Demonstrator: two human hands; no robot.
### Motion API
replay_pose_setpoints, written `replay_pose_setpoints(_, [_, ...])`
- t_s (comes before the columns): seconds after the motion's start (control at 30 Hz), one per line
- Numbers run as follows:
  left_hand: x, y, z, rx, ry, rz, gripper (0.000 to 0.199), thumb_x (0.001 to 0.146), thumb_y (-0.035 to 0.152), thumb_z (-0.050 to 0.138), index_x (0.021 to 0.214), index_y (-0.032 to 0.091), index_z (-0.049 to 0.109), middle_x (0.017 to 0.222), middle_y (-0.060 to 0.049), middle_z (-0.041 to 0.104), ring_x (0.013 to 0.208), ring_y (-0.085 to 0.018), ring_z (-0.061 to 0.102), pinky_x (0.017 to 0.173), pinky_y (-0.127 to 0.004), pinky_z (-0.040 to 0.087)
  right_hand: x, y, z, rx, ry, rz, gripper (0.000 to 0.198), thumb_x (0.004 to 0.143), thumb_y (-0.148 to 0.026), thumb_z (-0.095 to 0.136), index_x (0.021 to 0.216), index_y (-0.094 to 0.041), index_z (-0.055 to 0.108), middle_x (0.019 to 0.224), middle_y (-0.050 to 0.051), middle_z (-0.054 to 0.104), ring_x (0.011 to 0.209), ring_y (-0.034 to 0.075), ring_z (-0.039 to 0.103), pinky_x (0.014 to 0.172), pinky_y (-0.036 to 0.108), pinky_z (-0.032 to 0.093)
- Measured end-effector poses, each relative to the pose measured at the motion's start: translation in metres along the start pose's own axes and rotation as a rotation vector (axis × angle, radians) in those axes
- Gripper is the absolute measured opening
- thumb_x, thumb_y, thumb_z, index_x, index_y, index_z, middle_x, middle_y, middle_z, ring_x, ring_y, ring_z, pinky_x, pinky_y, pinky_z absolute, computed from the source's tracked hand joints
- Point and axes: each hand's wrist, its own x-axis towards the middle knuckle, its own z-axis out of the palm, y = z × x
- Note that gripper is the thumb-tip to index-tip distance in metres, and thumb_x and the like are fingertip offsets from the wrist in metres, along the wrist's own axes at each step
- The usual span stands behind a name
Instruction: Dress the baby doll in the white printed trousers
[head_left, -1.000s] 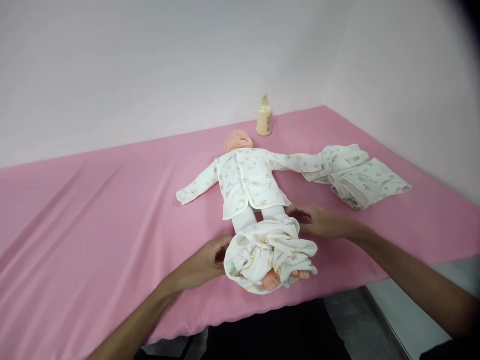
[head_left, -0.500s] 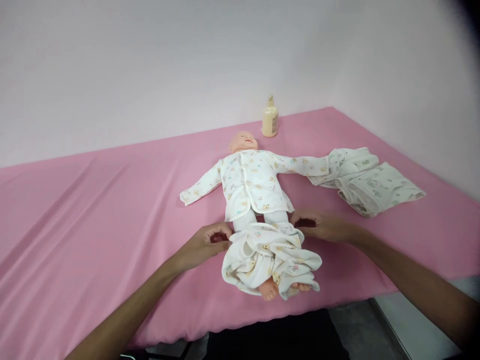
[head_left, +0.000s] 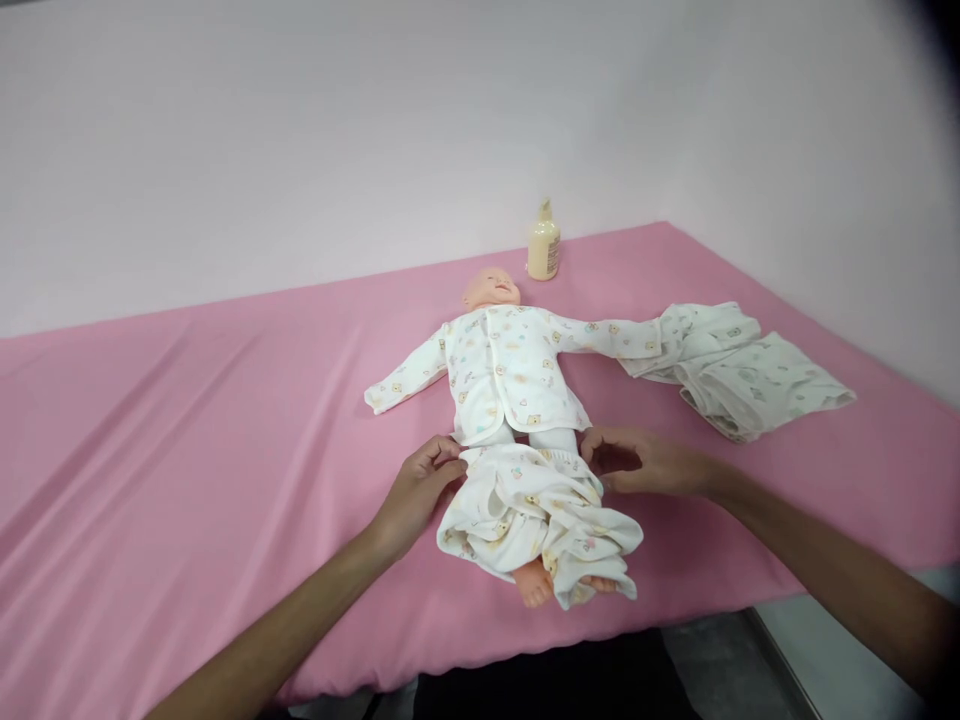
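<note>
While the pink sheet (head_left: 187,420) stretches bare to our left, our left hand (head_left: 416,490) comes in from the lower edge, its grip pinched together on the waistband of the printed trousers (head_left: 536,510) at the doll's (head_left: 517,375) hip. We see the doll lying on its back near the middle of the surface, head toward the wall, arms spread wide in a printed long-sleeved top (head_left: 514,370). We find the trousers bunched around its lower legs, with the waistband reaching just below the hem of the top, and two bare feet poking out near the front edge of the surface. Behind the doll's head, a cream bottle (head_left: 543,243) stands upright close to the wall. At the other hip, our right hand (head_left: 645,462) has its grip closed on the opposite side of the same waistband, thumb and fingers curled around the cloth. Farther right, a heap of folded printed clothes (head_left: 739,368) lies on the sheet, touching the cuff of the doll's outstretched sleeve.
</note>
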Motion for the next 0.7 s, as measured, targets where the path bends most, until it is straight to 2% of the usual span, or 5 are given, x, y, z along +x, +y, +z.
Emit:
replay_pose_setpoints(0.23, [-0.003, -0.005, 0.006, 0.356, 0.192, 0.29, 0.016, 0.088, 0.035, 0.06, 0.085, 0.02, 0.058, 0.116, -0.006, 0.048, 0.106, -0.02, 0.055, 0.078, -0.028, 0.052, 0.003, 0.003, 0.006, -0.211, 0.125, -0.1, 0.021, 0.09, -0.041, 0.065, 0.088, -0.021, 0.061, 0.092, 0.002, 0.058, 0.082, 0.017, 0.053, 0.074, 0.031, 0.046])
replay_pose_setpoints(0.4, [-0.001, -0.011, 0.005, 0.559, 0.231, 0.401, 0.018, 0.092, 0.034, 0.054, 0.082, 0.02, 0.053, 0.121, -0.008, 0.046, 0.096, -0.019, 0.056, 0.068, -0.029, 0.05, 0.006, 0.008, 0.016, -0.492, 0.42, -0.121, 0.028, 0.093, -0.046, 0.059, 0.08, -0.022, 0.055, 0.089, 0.004, 0.053, 0.08, 0.019, 0.049, 0.073, 0.035, 0.048])
replay_pose_setpoints(0.5, [0.0, -0.014, 0.003, 0.679, 0.277, 0.423, 0.019, 0.094, 0.035, 0.051, 0.084, 0.02, 0.053, 0.13, -0.009, 0.044, 0.098, -0.02, 0.057, 0.069, -0.032, 0.05, 0.009, 0.011, 0.024, -0.66, 0.614, -0.135, 0.024, 0.094, -0.046, 0.056, 0.084, -0.024, 0.059, 0.101, 0.008, 0.052, 0.097, 0.025, 0.052, 0.088, 0.045, 0.049])
replay_pose_setpoints(0.57, [0.001, -0.012, 0.001, 0.764, 0.281, 0.406, 0.021, 0.094, 0.038, 0.05, 0.086, 0.02, 0.056, 0.143, -0.01, 0.037, 0.12, -0.027, 0.052, 0.081, -0.038, 0.052, 0.009, 0.012, 0.028, -0.78, 0.715, -0.162, 0.021, 0.093, -0.044, 0.057, 0.087, -0.024, 0.063, 0.12, 0.012, 0.05, 0.118, 0.031, 0.047, 0.103, 0.055, 0.04])
replay_pose_setpoints(0.7, [0.005, -0.004, -0.002, 0.767, 0.161, 0.4, 0.02, 0.093, 0.039, 0.053, 0.085, 0.021, 0.055, 0.154, -0.006, 0.036, 0.142, -0.032, 0.036, 0.103, -0.048, 0.045, 0.012, 0.011, 0.024, -0.679, 0.616, -0.164, 0.021, 0.093, -0.043, 0.058, 0.088, -0.022, 0.062, 0.151, 0.01, 0.036, 0.144, 0.034, 0.028, 0.116, 0.057, 0.026])
